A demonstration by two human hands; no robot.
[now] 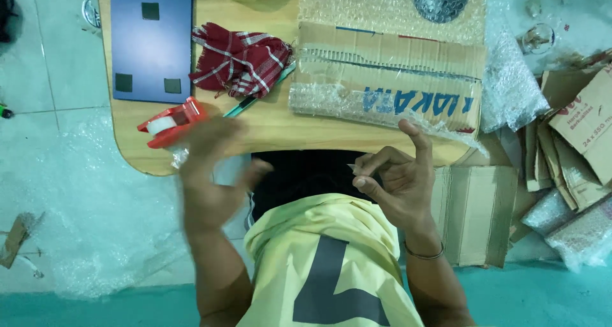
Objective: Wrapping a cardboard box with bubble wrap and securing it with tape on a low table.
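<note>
Wooden tabletop (280,126) over pale floor; blurred left hand (210,174) grip unclear, right hand (395,180) pinching a small scrap (351,167).

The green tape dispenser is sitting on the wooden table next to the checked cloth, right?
Not quite: the tape dispenser is red, not green. The head view shows it at the wooden table's edge, beside the red checked cloth.

Bare strip of wooden surface (280,132) along near edge, between red tape dispenser (171,122) and bubble-wrapped cardboard parcel (389,78): open passage. Farther back, blue panel (152,40) and red checked cloth (241,59) block; gap between them narrow, possibly closed.
</note>
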